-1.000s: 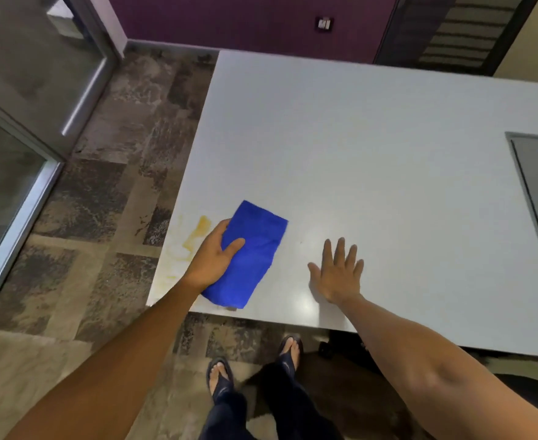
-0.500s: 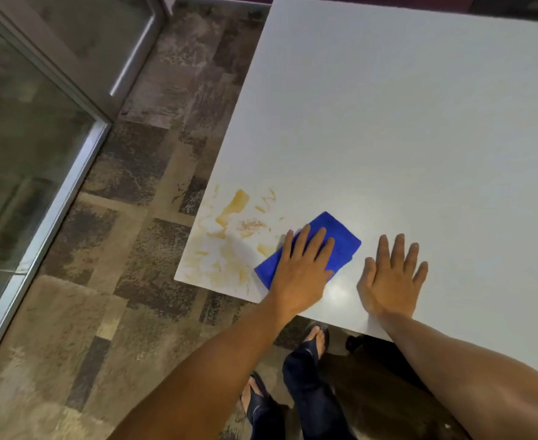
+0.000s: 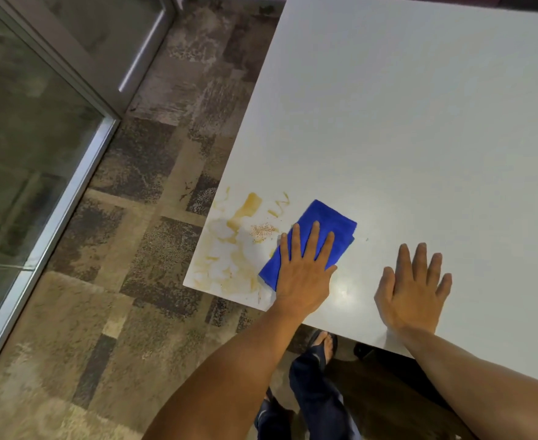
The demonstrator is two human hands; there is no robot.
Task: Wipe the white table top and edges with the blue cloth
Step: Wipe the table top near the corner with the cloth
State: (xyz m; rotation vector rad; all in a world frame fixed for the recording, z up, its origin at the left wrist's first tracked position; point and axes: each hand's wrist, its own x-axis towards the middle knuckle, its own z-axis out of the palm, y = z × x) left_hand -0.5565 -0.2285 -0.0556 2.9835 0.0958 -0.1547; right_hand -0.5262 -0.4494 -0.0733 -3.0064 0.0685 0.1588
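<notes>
Left hand [image 3: 304,274]: pressed flat, fingers spread, on cloth [image 3: 321,230]
Right hand [image 3: 412,293]: laid flat, open, empty, on table [image 3: 420,138]
Stain [image 3: 239,246]: beside cloth

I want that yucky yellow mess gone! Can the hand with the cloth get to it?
Probably yes. The left hand lies flat on the blue cloth, and the yellow mess sits right beside the cloth on the table corner, with nothing in between.

Cloth [image 3: 320,235] on table [image 3: 420,122], right of stains [image 3: 236,246]
</notes>
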